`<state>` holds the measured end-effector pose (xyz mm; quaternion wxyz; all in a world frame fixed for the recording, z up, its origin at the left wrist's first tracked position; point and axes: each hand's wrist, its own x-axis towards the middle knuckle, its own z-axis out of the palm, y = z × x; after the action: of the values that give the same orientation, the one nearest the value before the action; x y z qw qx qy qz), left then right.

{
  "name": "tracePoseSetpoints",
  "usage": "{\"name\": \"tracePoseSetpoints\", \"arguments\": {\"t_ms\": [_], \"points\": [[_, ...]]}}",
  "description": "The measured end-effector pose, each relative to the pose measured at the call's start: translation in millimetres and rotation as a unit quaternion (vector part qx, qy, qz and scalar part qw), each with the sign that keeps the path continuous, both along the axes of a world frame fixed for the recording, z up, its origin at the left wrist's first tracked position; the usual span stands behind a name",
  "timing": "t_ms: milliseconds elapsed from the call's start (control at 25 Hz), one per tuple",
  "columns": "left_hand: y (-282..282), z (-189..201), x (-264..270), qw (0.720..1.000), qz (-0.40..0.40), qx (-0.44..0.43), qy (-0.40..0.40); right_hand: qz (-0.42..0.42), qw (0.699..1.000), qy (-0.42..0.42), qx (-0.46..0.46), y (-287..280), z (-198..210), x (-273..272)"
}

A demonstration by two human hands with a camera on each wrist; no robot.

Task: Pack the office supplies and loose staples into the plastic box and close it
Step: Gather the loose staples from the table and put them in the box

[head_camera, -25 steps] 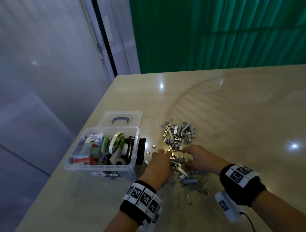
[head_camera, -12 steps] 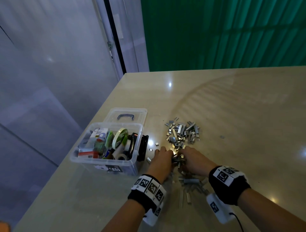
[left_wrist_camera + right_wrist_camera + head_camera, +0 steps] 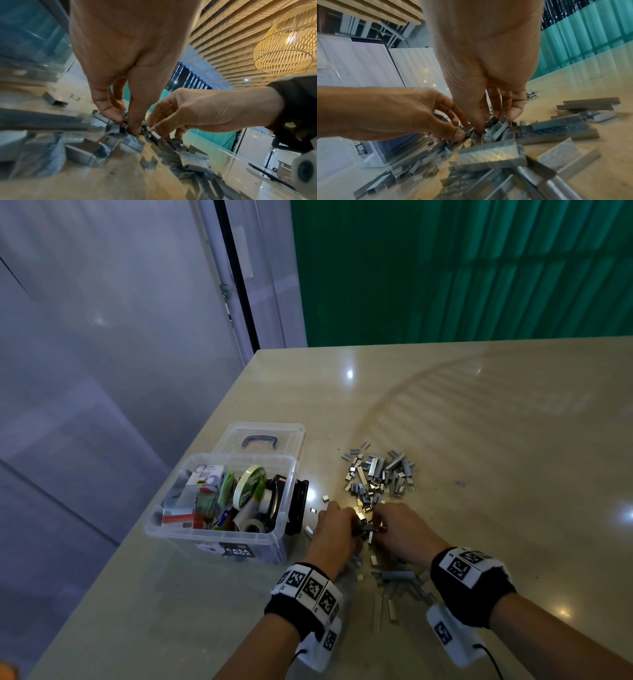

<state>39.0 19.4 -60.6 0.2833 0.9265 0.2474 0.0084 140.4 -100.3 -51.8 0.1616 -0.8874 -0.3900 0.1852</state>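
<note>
A pile of loose metal staple strips [image 3: 380, 474] lies on the beige table, right of the clear plastic box [image 3: 164, 529]. The open box holds tape rolls, small cartons and other supplies. My left hand [image 3: 349, 525] and right hand [image 3: 378, 525] meet fingertip to fingertip at the pile's near end, both curled down and pinching a cluster of staples [image 3: 366, 530] between them. The left wrist view shows my left hand [image 3: 132, 125] pressed into the strips with the right hand [image 3: 159, 127] opposite. In the right wrist view my right hand [image 3: 488, 123] digs into staples [image 3: 498, 128].
The box's clear lid [image 3: 291, 433] with a dark handle lies flat behind the box. A black object [image 3: 298, 508] leans against the box's right wall. More staple strips [image 3: 397, 577] are scattered between my wrists. The table's left edge [image 3: 191, 474] runs close to the box.
My two hands have drawn closer together over the near end of the pile, fingers curling in on a cluster of staples. The box and lid have not moved.
</note>
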Motion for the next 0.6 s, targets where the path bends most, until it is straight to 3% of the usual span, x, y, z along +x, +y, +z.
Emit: {"name": "tracePoseSetpoints", "arguments": {"t_ms": [600], "points": [[10,6,-5,0.997,-0.049,0.058,0.010,0.023,1.000,0.017,-0.008,11,2,7]]}}
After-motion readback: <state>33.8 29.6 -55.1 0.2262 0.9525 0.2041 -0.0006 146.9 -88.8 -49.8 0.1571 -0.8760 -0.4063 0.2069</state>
